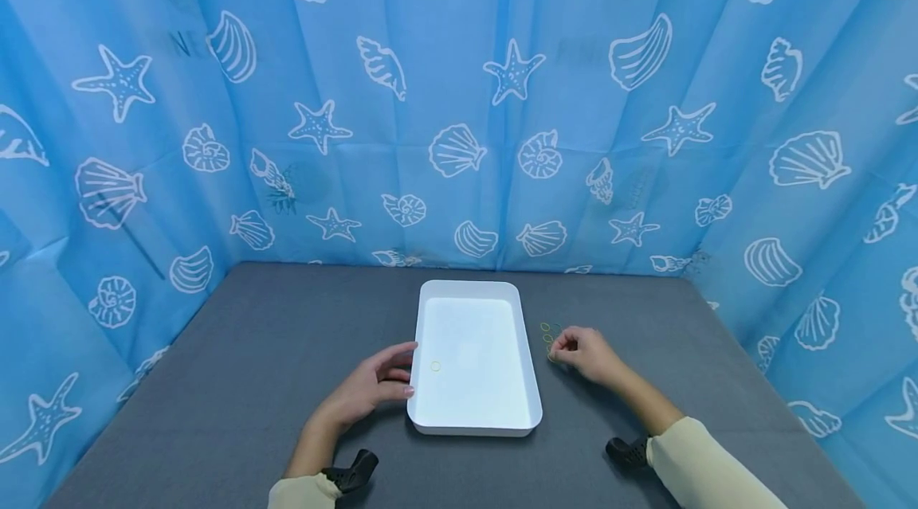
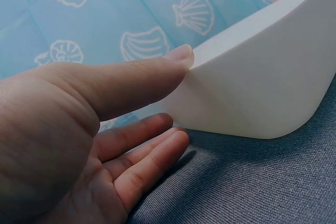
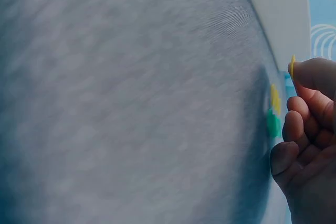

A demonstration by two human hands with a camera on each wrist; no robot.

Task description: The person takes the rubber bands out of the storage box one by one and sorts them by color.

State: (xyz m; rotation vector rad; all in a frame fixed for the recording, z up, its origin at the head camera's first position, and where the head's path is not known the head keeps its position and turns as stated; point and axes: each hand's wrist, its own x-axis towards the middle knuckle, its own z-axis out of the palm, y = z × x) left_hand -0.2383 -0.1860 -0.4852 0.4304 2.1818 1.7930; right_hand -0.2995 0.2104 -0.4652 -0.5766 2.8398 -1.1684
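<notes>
A white rectangular tray (image 1: 476, 421) lies on the table in the head view, with a small yellow rubber band (image 1: 435, 370) inside near its left wall. My left hand (image 1: 367, 387) is at the tray's left side. In the left wrist view its thumb (image 2: 152, 77) touches the rim, and the other fingers extend loosely beside the wall. Right of the tray, my right hand (image 1: 591, 356) pinches another thin yellow rubber band (image 3: 293, 67) between thumb and fingertip. Just beyond that hand lie several small loops, yellow ones (image 1: 547, 338) and a green one (image 3: 273, 123).
The dark grey table (image 1: 301, 318) spreads out around the tray. A blue curtain (image 1: 459, 198) with shell and starfish prints hangs behind it and along both sides. Black wrist mounts (image 1: 351, 472) are strapped at both sleeves.
</notes>
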